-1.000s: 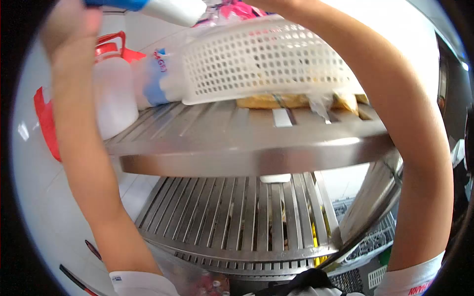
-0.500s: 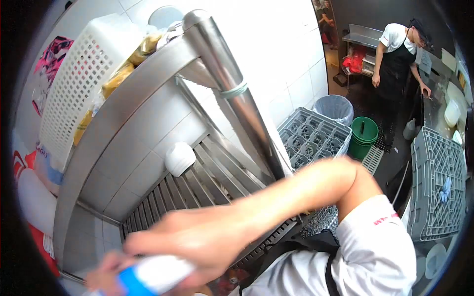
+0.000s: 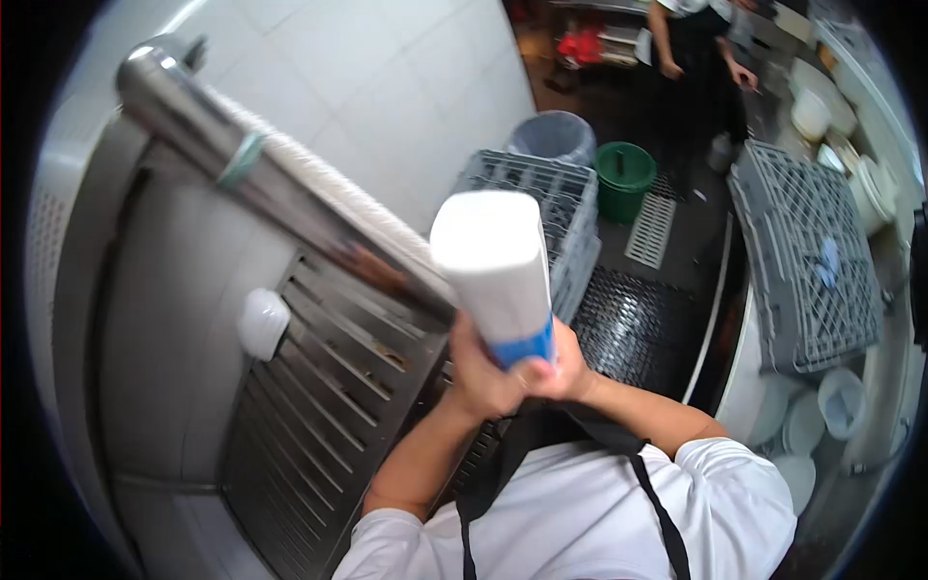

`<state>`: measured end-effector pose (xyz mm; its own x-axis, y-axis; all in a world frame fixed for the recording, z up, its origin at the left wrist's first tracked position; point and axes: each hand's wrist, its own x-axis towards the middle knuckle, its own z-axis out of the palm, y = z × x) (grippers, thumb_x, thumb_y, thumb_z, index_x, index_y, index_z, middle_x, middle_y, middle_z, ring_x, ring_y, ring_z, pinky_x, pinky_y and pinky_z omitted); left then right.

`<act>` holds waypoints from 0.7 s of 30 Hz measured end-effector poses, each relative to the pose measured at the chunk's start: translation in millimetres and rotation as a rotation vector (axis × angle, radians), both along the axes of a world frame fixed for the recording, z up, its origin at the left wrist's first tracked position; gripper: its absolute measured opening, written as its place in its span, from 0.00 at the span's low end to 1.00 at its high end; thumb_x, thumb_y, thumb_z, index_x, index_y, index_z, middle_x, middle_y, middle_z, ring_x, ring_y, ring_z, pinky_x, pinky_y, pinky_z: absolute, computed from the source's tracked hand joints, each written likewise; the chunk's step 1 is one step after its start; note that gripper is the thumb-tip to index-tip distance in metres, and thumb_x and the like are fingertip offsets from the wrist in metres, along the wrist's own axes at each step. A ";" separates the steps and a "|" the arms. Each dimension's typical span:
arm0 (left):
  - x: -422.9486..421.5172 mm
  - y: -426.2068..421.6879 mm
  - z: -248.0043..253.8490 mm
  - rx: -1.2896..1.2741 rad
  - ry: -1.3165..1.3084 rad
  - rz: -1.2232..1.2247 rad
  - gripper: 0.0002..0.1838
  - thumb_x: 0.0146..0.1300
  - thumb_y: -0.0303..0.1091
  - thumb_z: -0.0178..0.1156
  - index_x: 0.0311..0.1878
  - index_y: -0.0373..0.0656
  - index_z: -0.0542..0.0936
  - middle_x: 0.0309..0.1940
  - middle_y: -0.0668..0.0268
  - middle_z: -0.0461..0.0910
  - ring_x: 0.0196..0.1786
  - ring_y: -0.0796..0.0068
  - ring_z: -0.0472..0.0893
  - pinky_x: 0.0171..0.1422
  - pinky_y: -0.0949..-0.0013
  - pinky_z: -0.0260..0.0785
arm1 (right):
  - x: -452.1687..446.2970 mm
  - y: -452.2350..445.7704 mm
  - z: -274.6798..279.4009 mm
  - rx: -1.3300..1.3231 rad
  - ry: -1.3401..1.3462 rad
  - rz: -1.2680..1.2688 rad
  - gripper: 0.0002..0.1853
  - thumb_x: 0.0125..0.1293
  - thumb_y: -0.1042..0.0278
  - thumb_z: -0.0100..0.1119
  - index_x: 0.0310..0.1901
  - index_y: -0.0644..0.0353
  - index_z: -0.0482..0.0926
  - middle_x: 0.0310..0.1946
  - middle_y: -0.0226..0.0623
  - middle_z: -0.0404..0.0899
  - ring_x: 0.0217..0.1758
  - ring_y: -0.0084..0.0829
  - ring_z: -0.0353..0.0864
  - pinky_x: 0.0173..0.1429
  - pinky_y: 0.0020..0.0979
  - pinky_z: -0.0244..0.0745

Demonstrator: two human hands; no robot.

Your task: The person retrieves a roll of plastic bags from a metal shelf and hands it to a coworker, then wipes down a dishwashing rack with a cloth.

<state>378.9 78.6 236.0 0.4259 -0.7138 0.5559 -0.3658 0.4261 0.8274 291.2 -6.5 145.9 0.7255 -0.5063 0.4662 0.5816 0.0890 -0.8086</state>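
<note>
The person's left hand (image 3: 476, 379) and right hand (image 3: 568, 365) both have their grip closed around a white bottle (image 3: 491, 246) with a blue band. The bottle is held up in front of the chest, beside a metal shelf (image 3: 300, 440) that bears a white bowl (image 3: 264, 324). Beyond it a green bucket (image 3: 623, 186) stands near a stacked grey rack (image 3: 577, 237). Further off, a co-worker (image 3: 691, 97) in a dark apron stands with one hand near the table (image 3: 767, 106).
</note>
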 end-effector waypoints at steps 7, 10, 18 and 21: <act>11.8 -70.4 -18.3 0.169 0.585 -0.181 0.25 0.59 0.28 0.69 0.59 0.32 0.73 0.43 0.57 0.83 0.42 0.66 0.86 0.52 0.60 0.80 | -39.1 -17.4 -19.0 -0.166 0.487 -0.453 0.29 0.52 0.58 0.80 0.52 0.64 0.80 0.40 0.46 0.88 0.42 0.35 0.90 0.48 0.36 0.83; -2.4 -81.0 -62.6 0.328 0.631 -0.243 0.22 0.57 0.28 0.70 0.54 0.36 0.77 0.41 0.60 0.84 0.40 0.69 0.85 0.50 0.64 0.79 | -44.2 -18.8 -20.5 -0.108 0.502 -0.580 0.28 0.52 0.59 0.78 0.52 0.65 0.80 0.40 0.48 0.88 0.43 0.38 0.91 0.48 0.37 0.84; -20.3 -91.2 -97.9 0.324 0.778 -0.308 0.22 0.63 0.29 0.67 0.59 0.37 0.74 0.51 0.56 0.83 0.55 0.65 0.83 0.65 0.59 0.74 | -69.0 -73.7 -19.9 -0.433 0.607 -0.600 0.24 0.48 0.62 0.77 0.45 0.64 0.79 0.37 0.51 0.85 0.41 0.53 0.87 0.46 0.44 0.83; -29.0 -92.0 -116.6 0.312 0.853 -0.320 0.28 0.64 0.30 0.67 0.65 0.34 0.71 0.55 0.56 0.80 0.59 0.65 0.80 0.69 0.60 0.71 | -66.8 -82.5 -28.4 -0.526 0.538 -0.663 0.22 0.51 0.64 0.74 0.47 0.61 0.80 0.41 0.49 0.85 0.45 0.52 0.86 0.49 0.45 0.82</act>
<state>349.9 -13.4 119.4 0.3588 -0.9295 -0.0854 0.5068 0.1172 0.8540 224.3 -88.9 117.5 0.5513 -0.7089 0.4400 -0.0705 -0.5651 -0.8220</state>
